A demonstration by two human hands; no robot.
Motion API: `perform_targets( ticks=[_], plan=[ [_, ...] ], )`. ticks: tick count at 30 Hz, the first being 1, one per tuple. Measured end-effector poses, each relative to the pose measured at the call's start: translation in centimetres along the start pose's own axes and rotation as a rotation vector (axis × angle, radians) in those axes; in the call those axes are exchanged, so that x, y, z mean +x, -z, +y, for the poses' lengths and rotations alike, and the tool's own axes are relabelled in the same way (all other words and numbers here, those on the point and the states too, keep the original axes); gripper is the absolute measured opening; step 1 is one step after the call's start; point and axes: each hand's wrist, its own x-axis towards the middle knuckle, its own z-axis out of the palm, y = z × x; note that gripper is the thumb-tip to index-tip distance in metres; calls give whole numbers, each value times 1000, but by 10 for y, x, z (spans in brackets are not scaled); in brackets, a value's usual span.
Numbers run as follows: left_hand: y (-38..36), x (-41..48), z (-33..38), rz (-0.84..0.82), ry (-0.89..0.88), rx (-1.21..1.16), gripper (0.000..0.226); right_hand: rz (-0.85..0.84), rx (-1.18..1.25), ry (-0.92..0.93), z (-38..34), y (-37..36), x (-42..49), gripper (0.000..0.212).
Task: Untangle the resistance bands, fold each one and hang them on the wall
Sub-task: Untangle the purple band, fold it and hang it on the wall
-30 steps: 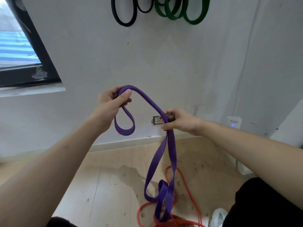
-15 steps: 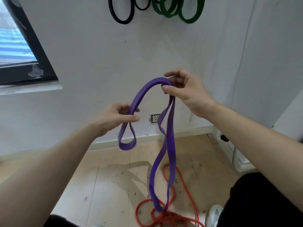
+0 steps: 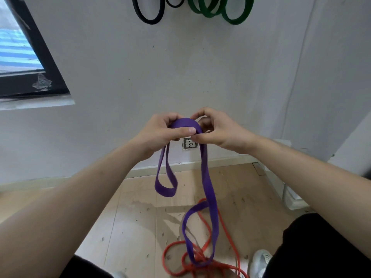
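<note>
A purple resistance band [image 3: 209, 189] arches between both hands at chest height. My left hand [image 3: 160, 131] grips the top of the arch, thumb across it, and a short loop hangs below that hand. My right hand [image 3: 216, 129] pinches the same fold from the right, where a long loop drops to the floor. Its lower end lies among a thin orange band [image 3: 226, 233] tangled on the wooden floor. On the wall above hang black bands [image 3: 149, 15] and green bands [image 3: 226, 12].
A white wall with a socket [image 3: 189, 144] faces me, and a dark-framed window [image 3: 34, 63] is at the left. A white unit [image 3: 289, 195] stands by the right wall. My white shoe [image 3: 260, 261] is beside the orange band.
My hands have come together at the top of the purple band; the right hand dropped and the left rose, so the fold sits between them. The band's lower end lifted off the floor pile.
</note>
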Motion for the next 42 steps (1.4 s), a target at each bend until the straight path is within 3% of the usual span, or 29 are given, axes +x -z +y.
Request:
perform_targets(
  ticks=[6,15,19,24,31,35,39,42],
  plan=[
    [9,-3,-1,138,-57,-36,23,-92,32,-152,40,-19,5,25],
    [29,-6,-5,317,-81,-168,17,-77,39,-186,51,-33,10,27],
    [46,-9,-12,350,-19,-218,22,-4,187,-177,43,-20,13,29],
    [65,-17,-28,239,31,-120,45,58,414,-122,19,8,11,35],
    [53,-18,-30,-2,135,40,52,131,532,31,-14,31,8,30],
    [32,-10,-14,-19,63,-58,39,79,395,81,-21,26,5,26],
    [13,-5,-2,-57,14,-117,48,-35,161,54,-16,15,2,32],
    [4,-4,2,-63,21,-84,45,-88,122,26,-11,11,2,38]
  ],
)
